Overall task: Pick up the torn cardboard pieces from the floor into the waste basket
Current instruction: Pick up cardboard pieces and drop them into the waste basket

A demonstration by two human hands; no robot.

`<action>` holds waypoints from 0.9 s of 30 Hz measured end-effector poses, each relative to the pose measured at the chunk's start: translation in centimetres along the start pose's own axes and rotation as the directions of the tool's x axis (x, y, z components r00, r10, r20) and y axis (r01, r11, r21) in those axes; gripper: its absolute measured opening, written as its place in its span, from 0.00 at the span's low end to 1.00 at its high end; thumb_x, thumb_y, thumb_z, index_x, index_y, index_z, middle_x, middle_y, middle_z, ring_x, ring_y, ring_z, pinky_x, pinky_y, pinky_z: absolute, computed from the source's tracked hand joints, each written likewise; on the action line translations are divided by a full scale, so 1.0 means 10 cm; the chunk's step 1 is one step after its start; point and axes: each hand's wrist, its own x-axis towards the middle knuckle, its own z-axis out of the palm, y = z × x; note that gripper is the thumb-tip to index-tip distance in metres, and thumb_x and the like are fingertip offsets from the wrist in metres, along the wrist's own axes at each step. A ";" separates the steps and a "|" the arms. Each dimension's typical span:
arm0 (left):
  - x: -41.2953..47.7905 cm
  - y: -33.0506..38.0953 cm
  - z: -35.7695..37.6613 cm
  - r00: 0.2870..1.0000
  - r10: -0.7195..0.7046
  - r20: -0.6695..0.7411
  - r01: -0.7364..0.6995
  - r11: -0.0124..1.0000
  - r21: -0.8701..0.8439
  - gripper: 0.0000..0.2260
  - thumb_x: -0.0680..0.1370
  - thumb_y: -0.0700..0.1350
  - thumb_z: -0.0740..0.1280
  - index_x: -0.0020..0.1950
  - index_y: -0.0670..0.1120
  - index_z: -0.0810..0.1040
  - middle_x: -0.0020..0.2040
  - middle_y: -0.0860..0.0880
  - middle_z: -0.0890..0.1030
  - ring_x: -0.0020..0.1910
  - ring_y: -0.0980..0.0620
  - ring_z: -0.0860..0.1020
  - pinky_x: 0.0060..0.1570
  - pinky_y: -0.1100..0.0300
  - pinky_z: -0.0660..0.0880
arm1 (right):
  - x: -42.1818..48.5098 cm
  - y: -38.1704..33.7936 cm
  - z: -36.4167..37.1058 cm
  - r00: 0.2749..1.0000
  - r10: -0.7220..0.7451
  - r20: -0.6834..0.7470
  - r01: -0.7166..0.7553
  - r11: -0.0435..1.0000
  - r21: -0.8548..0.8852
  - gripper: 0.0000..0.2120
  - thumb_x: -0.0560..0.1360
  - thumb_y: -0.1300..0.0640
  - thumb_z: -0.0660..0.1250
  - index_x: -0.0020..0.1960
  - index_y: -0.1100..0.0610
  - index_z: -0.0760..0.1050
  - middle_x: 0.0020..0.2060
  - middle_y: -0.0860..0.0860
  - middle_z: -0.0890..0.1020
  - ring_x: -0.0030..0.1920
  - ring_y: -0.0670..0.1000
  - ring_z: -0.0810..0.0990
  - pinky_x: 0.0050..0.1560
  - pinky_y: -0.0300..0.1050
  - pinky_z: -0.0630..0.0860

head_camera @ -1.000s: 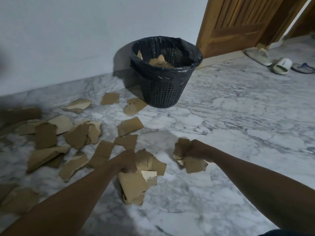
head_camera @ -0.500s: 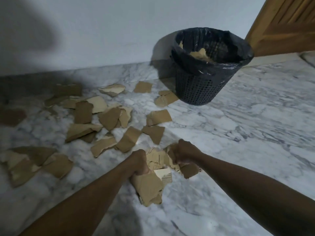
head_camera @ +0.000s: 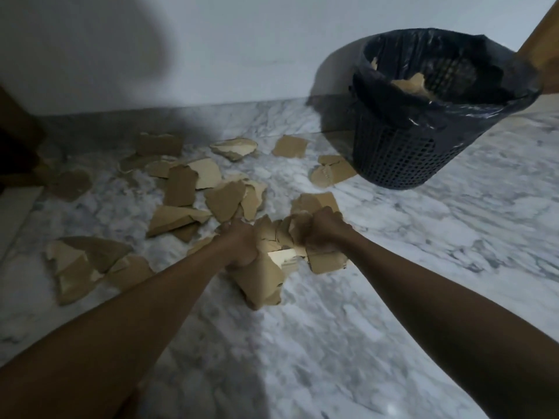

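Note:
My left hand (head_camera: 242, 244) grips a bunch of torn brown cardboard pieces (head_camera: 260, 282) that hang below it. Beside it, my right hand (head_camera: 322, 229) grips another bunch of cardboard pieces (head_camera: 326, 261). The two bunches touch between my hands, a little above the marble floor. Several more torn pieces (head_camera: 181, 184) lie scattered on the floor to the left and beyond my hands. The dark mesh waste basket (head_camera: 402, 155) with a black liner stands at the upper right by the wall, with cardboard scraps (head_camera: 411, 84) inside.
A white wall (head_camera: 242, 46) runs along the back. A wooden door frame (head_camera: 541, 40) shows at the far right edge. Something dark and wooden (head_camera: 15, 137) stands at the far left. Bare marble floor (head_camera: 438, 237) spreads to the right of my hands.
My hands have come together, both still gripping cardboard, and the two bunches now meet. The view has swung left and nearer, so the basket sits further right.

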 end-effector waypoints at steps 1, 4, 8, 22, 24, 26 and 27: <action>0.06 0.01 0.01 1.000 -0.014 0.020 0.014 1.000 0.007 0.17 0.81 0.47 0.60 0.68 0.42 0.71 0.67 0.41 0.74 0.66 0.41 0.71 0.65 0.50 0.67 | 0.08 -0.01 0.05 1.000 0.010 -0.010 -0.010 0.999 -0.038 0.34 0.71 0.40 0.66 0.71 0.57 0.69 0.68 0.58 0.69 0.69 0.62 0.67 0.63 0.59 0.72; 0.17 0.03 0.06 0.997 -0.065 0.035 0.066 0.996 -0.053 0.20 0.79 0.50 0.65 0.67 0.40 0.72 0.66 0.40 0.74 0.65 0.41 0.72 0.57 0.56 0.70 | 0.19 0.00 0.11 0.999 -0.020 -0.038 0.016 0.995 -0.096 0.31 0.71 0.43 0.69 0.71 0.54 0.69 0.69 0.58 0.67 0.70 0.63 0.65 0.64 0.60 0.71; 0.23 0.06 0.05 0.997 -0.067 0.034 0.070 0.992 -0.108 0.22 0.78 0.50 0.68 0.66 0.37 0.72 0.65 0.39 0.75 0.64 0.42 0.74 0.54 0.55 0.71 | 0.26 0.01 0.22 0.995 -0.031 -0.100 0.027 0.999 -0.048 0.24 0.71 0.49 0.72 0.63 0.54 0.72 0.60 0.56 0.75 0.64 0.61 0.73 0.58 0.57 0.74; 0.44 0.01 0.12 0.997 -0.034 0.069 0.057 0.934 -0.353 0.24 0.75 0.42 0.73 0.66 0.38 0.67 0.47 0.42 0.76 0.39 0.50 0.73 0.34 0.57 0.66 | 0.58 0.03 -0.42 0.992 -0.122 0.011 0.122 0.974 -0.190 0.10 0.71 0.56 0.70 0.51 0.56 0.78 0.53 0.54 0.79 0.52 0.55 0.78 0.46 0.47 0.76; 0.42 -0.01 0.13 0.999 -0.015 0.047 0.032 0.924 -0.382 0.35 0.76 0.41 0.72 0.75 0.36 0.55 0.49 0.42 0.75 0.41 0.49 0.75 0.35 0.58 0.68 | 0.72 0.00 -0.37 0.994 -0.112 0.019 0.113 0.959 -0.261 0.20 0.71 0.52 0.73 0.61 0.54 0.76 0.64 0.56 0.70 0.63 0.60 0.70 0.55 0.53 0.74; 0.42 -0.03 0.19 1.000 0.002 0.025 0.006 0.934 -0.357 0.18 0.75 0.41 0.72 0.63 0.41 0.71 0.44 0.45 0.74 0.48 0.44 0.78 0.39 0.56 0.70 | 0.81 -0.02 -0.30 0.990 -0.136 0.036 0.140 0.945 -0.296 0.23 0.69 0.50 0.74 0.62 0.51 0.75 0.67 0.54 0.67 0.65 0.60 0.66 0.58 0.55 0.74; 0.42 -0.04 0.23 1.000 -0.008 0.015 0.013 0.929 -0.369 0.11 0.75 0.42 0.72 0.55 0.44 0.73 0.43 0.46 0.73 0.50 0.44 0.77 0.41 0.56 0.71 | 0.84 -0.02 -0.27 0.986 -0.162 0.041 0.166 0.933 -0.318 0.22 0.69 0.50 0.74 0.61 0.50 0.76 0.66 0.53 0.68 0.64 0.59 0.67 0.56 0.56 0.75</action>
